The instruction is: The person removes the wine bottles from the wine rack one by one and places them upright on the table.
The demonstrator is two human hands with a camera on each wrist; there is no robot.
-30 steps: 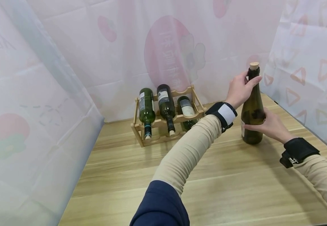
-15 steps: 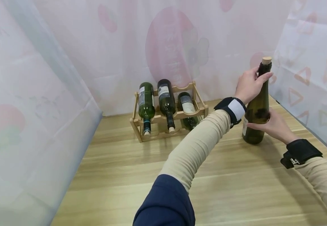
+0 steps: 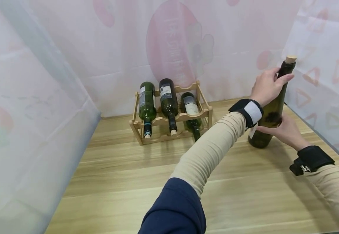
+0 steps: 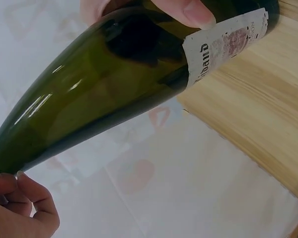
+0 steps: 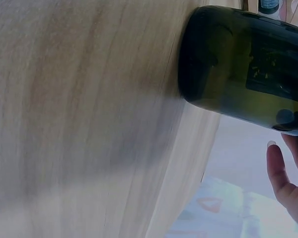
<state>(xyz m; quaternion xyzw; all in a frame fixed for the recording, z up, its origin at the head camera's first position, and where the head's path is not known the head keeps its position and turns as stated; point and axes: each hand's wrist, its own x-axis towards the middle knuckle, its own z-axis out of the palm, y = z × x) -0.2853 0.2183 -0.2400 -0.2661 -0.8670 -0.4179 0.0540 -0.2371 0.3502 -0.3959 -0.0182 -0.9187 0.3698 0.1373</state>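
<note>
A dark green corked wine bottle (image 3: 275, 107) leans with its top to the right in the head view. My left hand (image 3: 267, 86) grips its neck, thumb in front. Lower down, my right hand (image 3: 288, 131) holds the body, thumb across the near side. A pale printed label (image 4: 223, 47) shows near the base in the left wrist view, beside the right thumb. In the right wrist view the bottle's base (image 5: 203, 59) is close to the tabletop; whether it touches I cannot tell.
A wooden wine rack (image 3: 160, 122) stands left of the hands. Two corked bottles, one green (image 3: 147, 104) and one dark (image 3: 168, 100), lie on its upper tier. A third bottle (image 3: 190, 107) lies lower at its right. Printed curtains (image 3: 122, 94) hang around the wooden table (image 3: 122, 182).
The bottle has tipped from nearly upright, its neck going right and its base staying near the same spot. My left hand has moved right with the neck; both hands keep hold. The head view has shifted slightly.
</note>
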